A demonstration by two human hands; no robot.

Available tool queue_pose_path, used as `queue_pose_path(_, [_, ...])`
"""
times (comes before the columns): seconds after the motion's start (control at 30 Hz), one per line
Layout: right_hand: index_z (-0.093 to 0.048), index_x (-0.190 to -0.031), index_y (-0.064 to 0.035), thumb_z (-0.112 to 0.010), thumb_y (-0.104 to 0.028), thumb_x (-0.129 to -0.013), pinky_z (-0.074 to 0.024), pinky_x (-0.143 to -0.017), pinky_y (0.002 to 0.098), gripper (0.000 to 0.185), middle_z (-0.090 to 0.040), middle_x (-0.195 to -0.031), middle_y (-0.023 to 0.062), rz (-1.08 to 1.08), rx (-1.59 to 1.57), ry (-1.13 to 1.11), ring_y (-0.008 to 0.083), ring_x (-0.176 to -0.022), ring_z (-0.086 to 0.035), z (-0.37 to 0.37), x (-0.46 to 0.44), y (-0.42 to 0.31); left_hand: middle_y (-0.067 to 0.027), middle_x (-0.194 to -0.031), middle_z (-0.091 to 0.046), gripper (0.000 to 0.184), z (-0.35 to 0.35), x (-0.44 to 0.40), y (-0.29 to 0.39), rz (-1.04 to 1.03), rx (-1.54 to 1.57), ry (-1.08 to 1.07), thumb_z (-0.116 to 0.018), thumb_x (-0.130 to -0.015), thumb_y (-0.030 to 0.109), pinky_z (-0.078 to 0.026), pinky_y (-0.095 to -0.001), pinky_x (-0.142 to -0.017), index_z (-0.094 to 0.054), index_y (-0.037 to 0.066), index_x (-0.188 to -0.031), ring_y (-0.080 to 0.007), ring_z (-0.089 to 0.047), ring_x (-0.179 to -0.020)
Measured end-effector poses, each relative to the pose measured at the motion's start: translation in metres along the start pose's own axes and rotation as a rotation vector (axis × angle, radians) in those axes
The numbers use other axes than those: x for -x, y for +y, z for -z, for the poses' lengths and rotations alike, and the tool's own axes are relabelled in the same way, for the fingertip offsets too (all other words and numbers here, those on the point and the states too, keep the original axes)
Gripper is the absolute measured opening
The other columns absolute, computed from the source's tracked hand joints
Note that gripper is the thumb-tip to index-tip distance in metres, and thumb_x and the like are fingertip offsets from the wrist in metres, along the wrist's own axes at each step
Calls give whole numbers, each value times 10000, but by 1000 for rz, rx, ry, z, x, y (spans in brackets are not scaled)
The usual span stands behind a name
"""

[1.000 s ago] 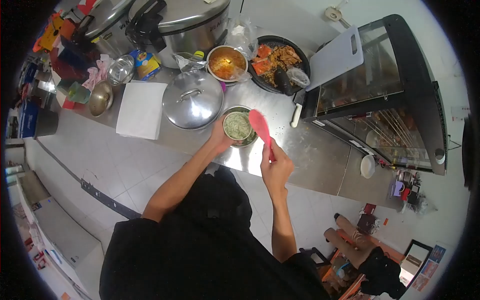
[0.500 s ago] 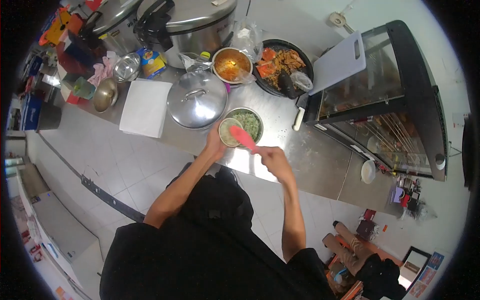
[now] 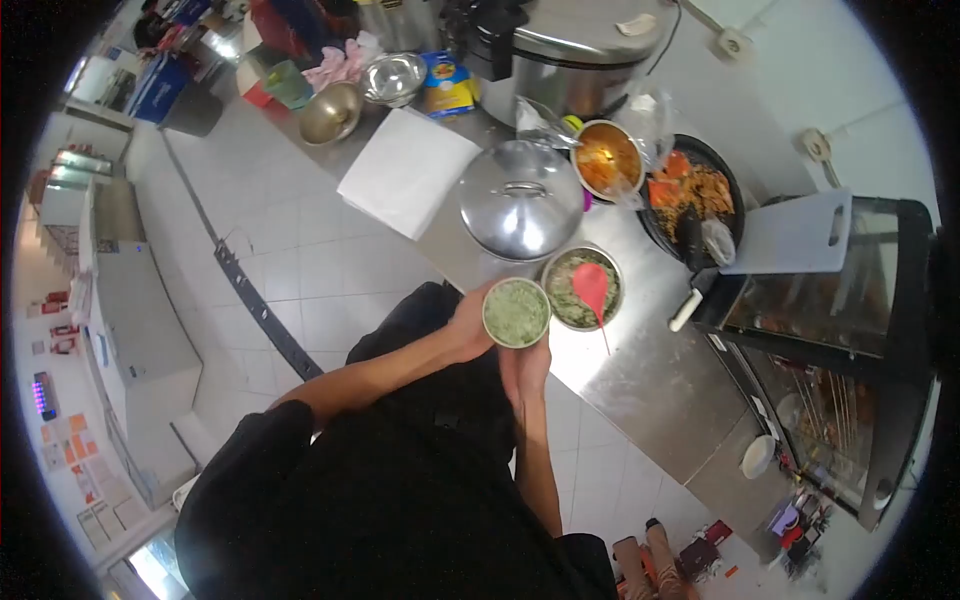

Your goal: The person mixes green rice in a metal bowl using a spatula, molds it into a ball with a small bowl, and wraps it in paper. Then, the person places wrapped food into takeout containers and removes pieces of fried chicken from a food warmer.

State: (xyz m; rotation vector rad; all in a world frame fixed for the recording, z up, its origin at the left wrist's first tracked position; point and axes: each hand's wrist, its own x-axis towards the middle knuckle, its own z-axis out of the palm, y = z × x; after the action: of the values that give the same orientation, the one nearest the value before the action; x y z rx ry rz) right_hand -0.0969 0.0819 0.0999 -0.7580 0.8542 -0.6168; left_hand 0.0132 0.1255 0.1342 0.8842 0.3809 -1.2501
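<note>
The left hand and right hand grasp the cup; the spoon lies right, handle pointing near.

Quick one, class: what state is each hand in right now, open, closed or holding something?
Left hand: closed, holding the filled cup.
Right hand: at the cup's near side; open or closed cannot be told.

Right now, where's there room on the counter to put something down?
The biggest bare patch of steel counter lies between the bowl with the pink paddle and the dark cabinet, running from the knife to the front edge. Farther back it's crowded: the lid, soup pot and black pan sit close together.
</note>
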Motion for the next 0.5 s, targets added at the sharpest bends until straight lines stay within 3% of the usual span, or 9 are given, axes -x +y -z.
queue_pose_path(0.03, [-445, -1434, -85, -322, -416, -1068, -380, -1092, 438, 508, -494, -1420, 127, -162, -236, -46, 247, -1313, -474, -12, 4, 2, -137, -1194, -635, 329, 14, -4, 6, -5, -1, 11, -403, -1009, 174, -448, -410, -1011, -616, 14, -1202, -279, -592, -1135])
queue_pose_path(0.1, [-412, -1466, -112, -305, -428, -1067, -374, -1108, 449, 521, -451, -1468, 120, -320, -476, -97, 244, -1357, -435, -36, 1, -1, -147, -1156, -623, 290, 39, -17, 31, -603, -992, -166, -425, -1008, 149, -429, -376, -985, -660, 5, -1099, -275, -576, -1102])
queue_pose_path(0.17, [-417, -1455, -107, -318, -428, -1061, -362, -1126, 488, 518, -436, -1480, 135, -344, -693, -244, 278, -1369, -426, -51, -7, -7, -149, -1130, -605, 222, 54, -10, 54, -777, -1058, -58, -498, -985, 133, -417, -384, -957, -679, 8, -1019, -280, -563, -1077])
queue_pose_path(0.23, [-412, -1453, -109, -335, -452, -1049, -344, -1137, 529, 536, -416, -1489, 172, -384, -788, -300, 310, -1373, -419, -71, -29, 4, -141, -1165, -591, 165, 70, -8, 104, -1083, -1423, -13, -582, -944, 122, -421, -375, -949, -674, 21, -1038, -297, -561, -1087])
queue_pose_path(0.3, [-416, -1447, -95, -365, -468, -1036, -361, -1116, 566, 558, -400, -1488, 211, -485, -791, -539, 379, -1361, -416, -95, -56, 28, -136, -1156, -590, 168, 109, -28, 156, -1135, -1403, -47, -621, -925, 158, -425, -402, -944, -674, 47, -1040, -317, -556, -1086])
queue_pose_path(0.33, [-440, -1421, -77, -393, -468, -1025, -387, -1088, 592, 558, -425, -1455, 235, -500, -746, -416, 460, -1329, -418, -118, -67, 36, -130, -1220, -574, 206, 138, -44, 185, -1100, -1576, -42, -630, -922, 176, -418, -434, -966, -663, 64, -1091, -325, -533, -1148])
queue_pose_path(0.4, [-457, -1400, -68, -403, -451, -1023, -397, -1079, 583, 540, -448, -1434, 227, -495, -743, -320, 458, -1317, -430, -165, -98, 60, -125, -1284, -558, 252, 200, -80, 240, -1067, -1733, -47, -639, -918, 194, -410, -466, -989, -651, 80, -1142, -333, -510, -1210])
queue_pose_path(0.47, [-473, -1379, -59, -412, -435, -1021, -408, -1070, 574, 523, -471, -1413, 219, -497, -734, -204, 456, -1305, -442, -193, -123, 96, -99, -1441, -476, 432, 256, -108, 273, -1036, -2311, -63, -688, -877, 258, -363, -532, -1055, -597, 116, -1274, -338, -414, -1348])
queue_pose_path(0.5, [-485, -1360, -54, -422, -421, -1018, -411, -1062, 563, 505, -493, -1392, 198, -539, -714, -168, 410, -1286, -470, -200, -144, 116, -99, -1441, -476, 432, 267, -116, 285, -1050, -2287, -73, -688, -877, 258, -363, -532, -1055, -597, 116, -1274, -338, -414, -1348])
